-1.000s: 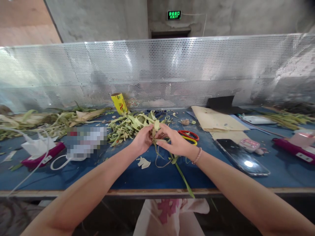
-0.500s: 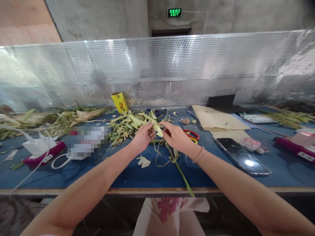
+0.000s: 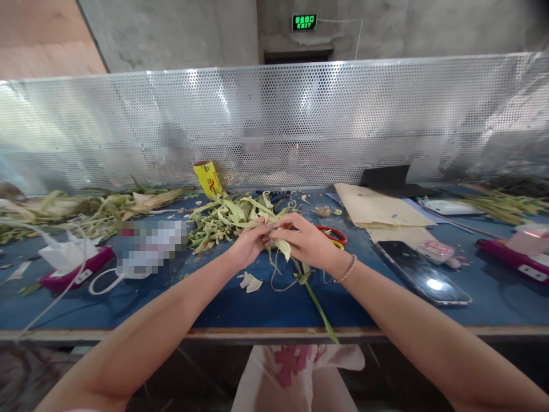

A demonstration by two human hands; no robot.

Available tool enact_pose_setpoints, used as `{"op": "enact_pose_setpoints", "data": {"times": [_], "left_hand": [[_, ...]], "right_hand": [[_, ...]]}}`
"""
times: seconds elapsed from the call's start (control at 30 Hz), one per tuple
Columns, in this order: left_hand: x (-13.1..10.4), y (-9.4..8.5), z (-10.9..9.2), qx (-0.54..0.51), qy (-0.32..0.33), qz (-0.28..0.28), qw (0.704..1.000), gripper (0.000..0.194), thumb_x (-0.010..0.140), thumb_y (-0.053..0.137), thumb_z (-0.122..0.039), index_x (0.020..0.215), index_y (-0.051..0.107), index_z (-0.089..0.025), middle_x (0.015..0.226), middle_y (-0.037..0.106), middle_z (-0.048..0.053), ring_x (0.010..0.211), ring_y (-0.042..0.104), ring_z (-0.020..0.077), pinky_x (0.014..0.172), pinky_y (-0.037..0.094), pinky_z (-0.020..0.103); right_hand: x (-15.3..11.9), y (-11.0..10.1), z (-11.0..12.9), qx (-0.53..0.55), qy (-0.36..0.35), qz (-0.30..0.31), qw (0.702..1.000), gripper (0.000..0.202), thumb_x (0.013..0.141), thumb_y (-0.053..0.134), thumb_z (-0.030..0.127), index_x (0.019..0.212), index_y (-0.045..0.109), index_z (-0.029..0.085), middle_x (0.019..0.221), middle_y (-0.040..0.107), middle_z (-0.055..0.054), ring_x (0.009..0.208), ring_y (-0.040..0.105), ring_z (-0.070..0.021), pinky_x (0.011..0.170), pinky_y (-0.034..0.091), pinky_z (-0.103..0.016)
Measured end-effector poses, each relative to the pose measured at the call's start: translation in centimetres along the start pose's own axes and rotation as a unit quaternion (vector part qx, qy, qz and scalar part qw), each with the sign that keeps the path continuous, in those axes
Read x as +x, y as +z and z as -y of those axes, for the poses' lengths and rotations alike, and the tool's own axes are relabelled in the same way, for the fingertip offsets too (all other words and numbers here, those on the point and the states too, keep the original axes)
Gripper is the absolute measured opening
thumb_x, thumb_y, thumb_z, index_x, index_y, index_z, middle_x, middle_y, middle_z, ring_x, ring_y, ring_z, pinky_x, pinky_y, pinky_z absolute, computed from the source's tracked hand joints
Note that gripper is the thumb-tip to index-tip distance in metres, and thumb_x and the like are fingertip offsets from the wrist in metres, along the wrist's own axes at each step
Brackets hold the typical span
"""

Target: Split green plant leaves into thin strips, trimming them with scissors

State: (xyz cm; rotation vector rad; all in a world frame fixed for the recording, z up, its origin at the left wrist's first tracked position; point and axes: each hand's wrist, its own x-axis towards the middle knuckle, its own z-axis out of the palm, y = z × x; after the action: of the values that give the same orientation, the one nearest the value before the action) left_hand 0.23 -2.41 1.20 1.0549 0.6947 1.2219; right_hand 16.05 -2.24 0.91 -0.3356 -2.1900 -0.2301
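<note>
Pale green leaf strip (image 3: 283, 248): on the near side of the yellow tube (image 3: 208, 179) and to its right, raised over the blue table (image 3: 343, 315) between left hand (image 3: 251, 243) and right hand (image 3: 311, 240). Change within the last half second: free end turned from pointing sideways to hanging downward; right fingertips brought in against those of the left. Meaning, as judged: handling now two-handed at a single point, with the strip under closer control and not yet set down. Left hand, near side and right of the tube: thumb and fingers pinched on the strip. Right hand, farther right of the tube: fingers bent, thumb and forefinger drawn together; actual hold on the strip hidden, cannot be told. Appearance of strip: light, yellowish toward the hanging tip, slightly curled, upper part masked by fingers. Just in front of the tube: plant pile (image 3: 223, 226), similar in green. Right of the tube, beyond the right hand: red loop (image 3: 342, 233), partly covered. Well right of the tube, and nearer: phone (image 3: 422, 272), lying flat.
</note>
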Motion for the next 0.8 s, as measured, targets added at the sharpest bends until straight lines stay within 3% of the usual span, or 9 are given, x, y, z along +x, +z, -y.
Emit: {"op": "enact_pose_setpoints", "data": {"times": [0.17, 0.33, 0.47, 0.63, 0.8], "left_hand": [[-0.29, 0.32, -0.06, -0.002, 0.002, 0.024, 1.000, 0.021, 0.060, 0.066, -0.017, 0.061, 0.045, -0.016, 0.050, 0.043, -0.007, 0.044, 0.041, 0.0036, 0.045, 0.035, 0.016], [-0.20, 0.60, 0.20, -0.001, -0.006, 0.013, 1.000, 0.016, 0.058, 0.069, -0.016, 0.064, 0.054, -0.013, 0.054, 0.052, -0.003, 0.050, 0.049, 0.0052, 0.050, 0.039, 0.017], [-0.02, 0.64, 0.45, 0.004, 0.006, 0.005, 1.000, 0.016, 0.059, 0.070, -0.017, 0.065, 0.056, -0.013, 0.054, 0.051, -0.004, 0.048, 0.045, 0.0033, 0.046, 0.035, 0.015], [0.06, 0.48, 0.51, 0.009, 0.011, 0.002, 1.000, 0.017, 0.060, 0.070, -0.018, 0.064, 0.054, -0.013, 0.054, 0.048, -0.004, 0.047, 0.040, 0.0022, 0.044, 0.031, 0.015], [0.22, 0.05, 0.63, 0.061, 0.054, 0.007, 0.997, 0.019, 0.063, 0.069, -0.024, 0.065, 0.052, -0.015, 0.054, 0.047, -0.005, 0.049, 0.042, 0.0038, 0.046, 0.033, 0.016]], "right_hand": [[-0.12, 0.02, 0.03, -0.049, -0.050, -0.007, 0.998, 0.022, 0.082, 0.039, 0.008, 0.084, 0.058, 0.019, 0.083, 0.059, -0.005, 0.083, 0.055, -0.0144, 0.074, 0.047, -0.030], [-0.31, 0.37, -0.13, -0.110, -0.030, 0.015, 0.993, 0.018, 0.083, 0.044, 0.014, 0.080, 0.061, 0.020, 0.073, 0.061, -0.003, 0.073, 0.055, -0.0127, 0.071, 0.045, -0.029], [-0.40, 0.53, -0.25, -0.123, 0.001, 0.016, 0.992, 0.016, 0.082, 0.047, 0.016, 0.080, 0.062, 0.022, 0.078, 0.064, -0.002, 0.083, 0.056, -0.0150, 0.083, 0.041, -0.035], [-0.26, 0.45, -0.20, -0.146, 0.022, -0.014, 0.989, 0.017, 0.082, 0.047, 0.017, 0.079, 0.062, 0.024, 0.076, 0.065, 0.001, 0.085, 0.057, -0.0148, 0.099, 0.026, -0.046], [-0.13, 0.50, -0.43, -0.080, 0.002, 0.002, 0.997, 0.016, 0.083, 0.046, 0.015, 0.083, 0.061, 0.020, 0.081, 0.065, -0.004, 0.081, 0.057, -0.0149, 0.084, 0.044, -0.036]]}}
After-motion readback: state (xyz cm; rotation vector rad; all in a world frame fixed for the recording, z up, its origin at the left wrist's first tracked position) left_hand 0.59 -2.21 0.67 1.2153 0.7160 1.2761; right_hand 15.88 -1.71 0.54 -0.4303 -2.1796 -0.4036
